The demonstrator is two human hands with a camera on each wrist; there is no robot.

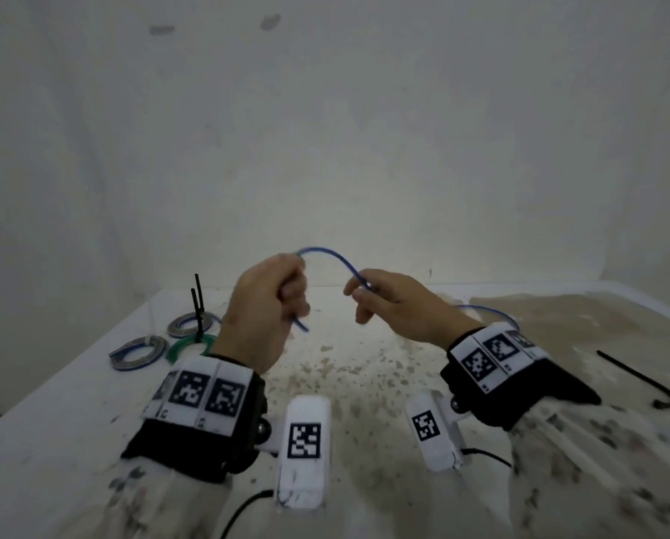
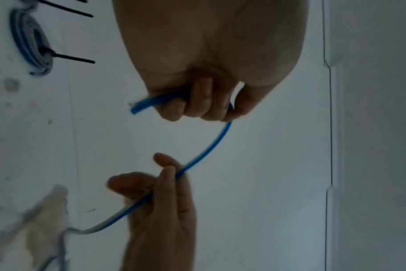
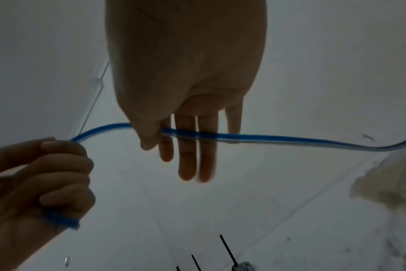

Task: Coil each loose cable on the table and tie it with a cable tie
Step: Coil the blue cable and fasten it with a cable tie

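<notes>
Wrist markers sit nearest in head view; left hand point(image 1: 265, 305) fists blue cable point(image 1: 333, 255) end. L wrist: end pokes out, anchoring 1st loop. R wrist: right hand point(image 3: 186, 117) thumb-pinches cable, other fingers straight, probably feeding slack.

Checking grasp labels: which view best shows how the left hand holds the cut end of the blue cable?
Left wrist: the left hand curls round the blue cable, cut end protruding. Head view shows only the hand's back; right wrist shows it dim at the edge.
</notes>
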